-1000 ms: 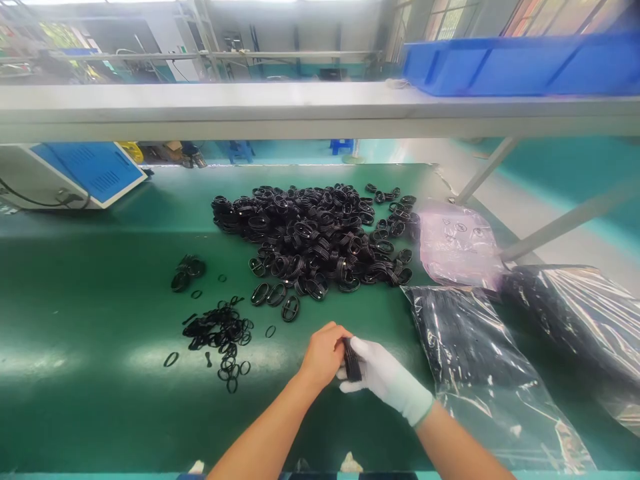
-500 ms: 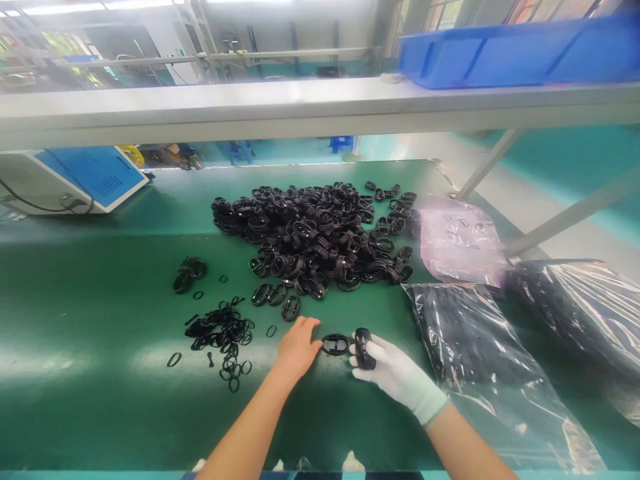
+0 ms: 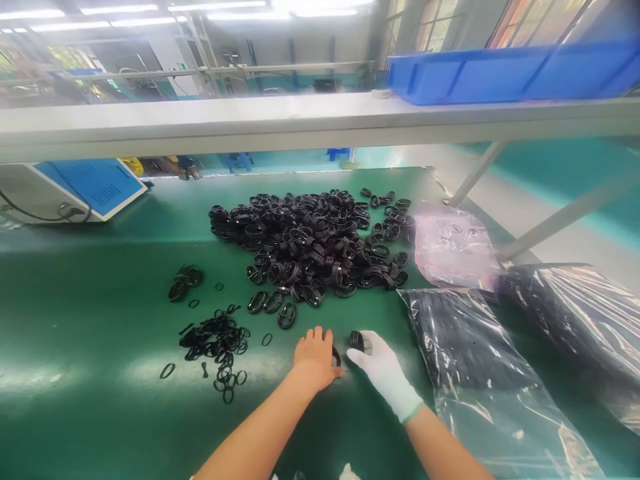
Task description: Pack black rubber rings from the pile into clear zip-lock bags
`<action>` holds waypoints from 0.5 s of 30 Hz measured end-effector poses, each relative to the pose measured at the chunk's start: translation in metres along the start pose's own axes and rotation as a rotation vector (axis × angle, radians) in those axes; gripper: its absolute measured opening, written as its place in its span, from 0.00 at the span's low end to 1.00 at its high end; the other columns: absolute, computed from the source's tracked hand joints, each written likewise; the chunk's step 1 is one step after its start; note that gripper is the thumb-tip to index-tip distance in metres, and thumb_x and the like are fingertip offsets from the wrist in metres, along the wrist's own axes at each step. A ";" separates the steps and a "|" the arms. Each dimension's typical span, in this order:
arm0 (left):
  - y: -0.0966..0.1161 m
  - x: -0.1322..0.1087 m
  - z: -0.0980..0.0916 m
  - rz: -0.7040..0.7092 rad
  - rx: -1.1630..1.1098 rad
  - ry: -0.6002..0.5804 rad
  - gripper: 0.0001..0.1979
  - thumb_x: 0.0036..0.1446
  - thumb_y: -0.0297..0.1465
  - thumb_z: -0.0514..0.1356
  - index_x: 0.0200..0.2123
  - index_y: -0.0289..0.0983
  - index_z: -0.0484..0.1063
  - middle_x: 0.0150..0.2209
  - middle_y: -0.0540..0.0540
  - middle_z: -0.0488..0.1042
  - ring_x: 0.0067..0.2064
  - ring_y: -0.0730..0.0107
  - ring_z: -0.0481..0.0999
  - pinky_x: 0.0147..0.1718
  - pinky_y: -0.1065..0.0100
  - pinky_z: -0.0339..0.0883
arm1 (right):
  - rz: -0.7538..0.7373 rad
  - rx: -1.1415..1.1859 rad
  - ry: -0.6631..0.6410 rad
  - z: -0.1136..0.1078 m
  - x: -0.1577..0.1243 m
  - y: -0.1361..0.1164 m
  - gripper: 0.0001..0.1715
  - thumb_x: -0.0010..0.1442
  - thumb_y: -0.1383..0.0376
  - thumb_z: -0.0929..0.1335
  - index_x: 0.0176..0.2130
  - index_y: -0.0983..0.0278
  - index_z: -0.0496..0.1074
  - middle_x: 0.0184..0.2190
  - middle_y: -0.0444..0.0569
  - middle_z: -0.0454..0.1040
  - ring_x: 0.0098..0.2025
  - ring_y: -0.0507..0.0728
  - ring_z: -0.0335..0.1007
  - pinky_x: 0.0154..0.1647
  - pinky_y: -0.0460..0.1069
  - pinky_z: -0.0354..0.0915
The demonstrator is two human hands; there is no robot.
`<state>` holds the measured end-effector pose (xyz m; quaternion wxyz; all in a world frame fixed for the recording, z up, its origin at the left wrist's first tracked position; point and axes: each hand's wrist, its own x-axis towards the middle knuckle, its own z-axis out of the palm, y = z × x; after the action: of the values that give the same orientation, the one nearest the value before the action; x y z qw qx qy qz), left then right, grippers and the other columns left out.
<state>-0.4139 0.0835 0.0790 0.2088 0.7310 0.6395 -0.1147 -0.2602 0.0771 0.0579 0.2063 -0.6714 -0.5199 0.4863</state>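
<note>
My bare left hand [image 3: 313, 360] lies palm down on the green table [image 3: 100, 347], its fingers covering most of one black oval buckle [image 3: 337, 356]. Just to its right, my right hand [image 3: 379, 365] in a white glove pinches a small stack of black buckles [image 3: 356, 341] between thumb and fingers. A big heap of black buckles [image 3: 315, 243] lies beyond both hands. Three single buckles [image 3: 273, 305] lie at its near edge.
Small black rings [image 3: 215, 343] are scattered to the left, with a small bunch [image 3: 181, 283] beyond them. Clear plastic bags of black parts [image 3: 470, 347] and a pink bag [image 3: 453, 247] lie right. A blue-topped machine [image 3: 80, 187] stands far left. Overhead shelf [image 3: 300, 117] carries a blue bin [image 3: 505, 70].
My hands came apart. The left hand put one buckle down on the table and now lies over it. The gloved right hand kept the stack and shifted slightly away from me.
</note>
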 end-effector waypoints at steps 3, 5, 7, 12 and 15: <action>0.009 0.001 0.007 -0.139 -0.048 -0.052 0.31 0.37 0.34 0.64 0.48 0.35 0.63 0.48 0.37 0.62 0.49 0.53 0.63 0.45 0.58 0.61 | 0.048 0.032 -0.008 -0.001 0.009 0.006 0.27 0.45 0.59 0.67 0.45 0.66 0.67 0.42 0.54 0.69 0.46 0.60 0.65 0.46 0.51 0.60; 0.008 0.000 0.012 -0.126 -0.143 -0.029 0.32 0.37 0.30 0.63 0.50 0.37 0.61 0.49 0.39 0.62 0.51 0.55 0.63 0.46 0.61 0.61 | 0.071 0.044 -0.026 -0.004 0.015 0.009 0.27 0.44 0.60 0.67 0.45 0.67 0.68 0.40 0.55 0.69 0.44 0.60 0.66 0.42 0.52 0.62; 0.004 -0.001 0.017 -0.047 -0.326 0.016 0.36 0.37 0.28 0.62 0.54 0.40 0.57 0.53 0.42 0.60 0.53 0.58 0.61 0.49 0.62 0.59 | 0.095 0.088 -0.090 -0.007 0.018 0.009 0.27 0.46 0.61 0.66 0.46 0.67 0.66 0.35 0.53 0.70 0.36 0.57 0.68 0.33 0.50 0.65; 0.001 0.002 0.032 0.158 -0.738 0.094 0.41 0.37 0.26 0.63 0.57 0.45 0.52 0.59 0.49 0.54 0.58 0.63 0.57 0.56 0.64 0.51 | 0.077 0.218 -0.236 -0.015 0.019 0.006 0.22 0.48 0.63 0.65 0.44 0.66 0.68 0.29 0.48 0.71 0.28 0.51 0.66 0.24 0.45 0.64; 0.004 0.006 0.039 0.184 -0.793 0.125 0.40 0.37 0.25 0.64 0.56 0.45 0.54 0.59 0.50 0.56 0.59 0.63 0.54 0.58 0.61 0.48 | 0.053 0.257 -0.261 -0.017 0.019 0.005 0.19 0.47 0.64 0.65 0.41 0.66 0.69 0.29 0.47 0.70 0.29 0.51 0.66 0.23 0.44 0.64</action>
<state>-0.4055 0.0706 0.0420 0.4444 0.6536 0.5775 0.2043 -0.2431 0.0959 0.0532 0.2084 -0.5843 -0.4578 0.6369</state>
